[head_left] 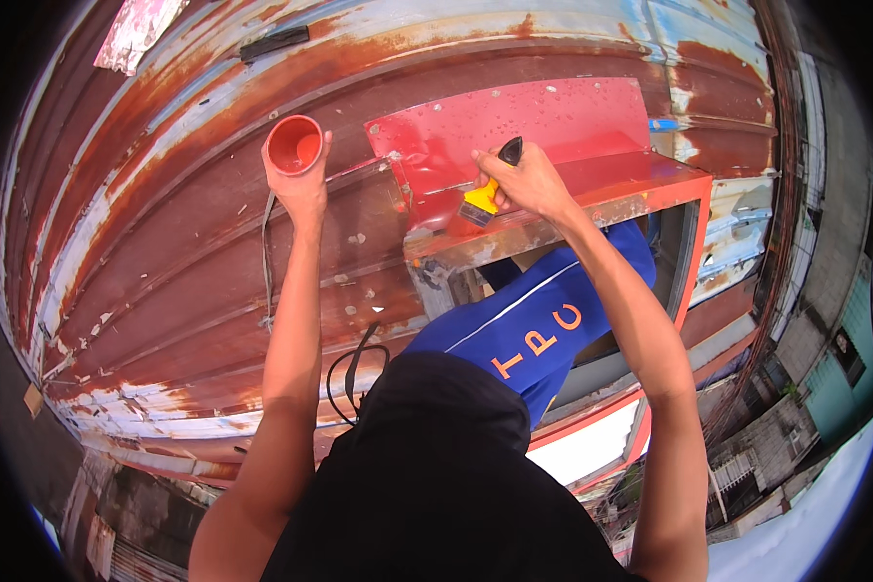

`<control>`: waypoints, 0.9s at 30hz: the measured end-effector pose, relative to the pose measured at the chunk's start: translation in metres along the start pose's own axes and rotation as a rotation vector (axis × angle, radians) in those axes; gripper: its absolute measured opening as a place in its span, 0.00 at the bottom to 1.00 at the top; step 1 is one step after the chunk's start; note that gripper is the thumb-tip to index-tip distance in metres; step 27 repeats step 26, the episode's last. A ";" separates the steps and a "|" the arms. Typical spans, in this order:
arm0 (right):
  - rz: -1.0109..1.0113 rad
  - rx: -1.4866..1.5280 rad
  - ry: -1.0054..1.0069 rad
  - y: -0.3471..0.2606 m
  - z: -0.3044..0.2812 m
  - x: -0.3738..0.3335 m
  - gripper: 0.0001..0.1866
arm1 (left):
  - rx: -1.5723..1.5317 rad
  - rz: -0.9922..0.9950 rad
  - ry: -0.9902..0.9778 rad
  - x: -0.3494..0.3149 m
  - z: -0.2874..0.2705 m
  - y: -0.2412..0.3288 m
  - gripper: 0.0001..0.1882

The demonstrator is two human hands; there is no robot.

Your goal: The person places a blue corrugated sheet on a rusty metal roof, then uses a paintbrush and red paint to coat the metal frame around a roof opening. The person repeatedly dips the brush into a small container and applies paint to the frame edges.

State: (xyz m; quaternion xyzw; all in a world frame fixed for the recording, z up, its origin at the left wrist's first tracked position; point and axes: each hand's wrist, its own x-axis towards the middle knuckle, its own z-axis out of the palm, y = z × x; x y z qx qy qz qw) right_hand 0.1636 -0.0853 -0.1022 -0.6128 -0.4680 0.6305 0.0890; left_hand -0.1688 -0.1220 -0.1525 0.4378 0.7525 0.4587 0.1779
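My left hand (304,192) is closed around an orange-red cup (279,167), held upright with its open mouth toward me. Something lighter lies at the cup's bottom; I cannot make out what. In my right hand (533,184) is a paintbrush (480,199) with a black handle, a yellow middle and dark bristles pointing down and left. The bristles are at a red-painted metal ledge (592,199); whether they touch it I cannot tell. Behind the ledge rises a red sheet-metal panel (543,118) with droplets or spots on it.
Rusty corrugated roofing (194,247) spreads around the red frame. Below the ledge is an opening where my blue-clad legs (553,315) show. A dark cord (344,373) loops near my left side. Cables (784,223) run along the right edge, with buildings lower beyond. A dark strip (274,44) lies farther up.
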 end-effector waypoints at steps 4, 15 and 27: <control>-0.168 -0.355 0.010 0.022 -0.035 0.017 0.25 | 0.001 0.011 -0.027 0.007 0.012 -0.024 0.34; -0.060 0.370 -0.233 0.003 0.036 0.008 0.12 | -0.018 0.038 -0.084 -0.008 0.022 -0.018 0.34; -0.129 0.128 -0.136 -0.025 -0.001 0.027 0.16 | 0.046 -0.035 -0.050 -0.021 -0.001 -0.041 0.37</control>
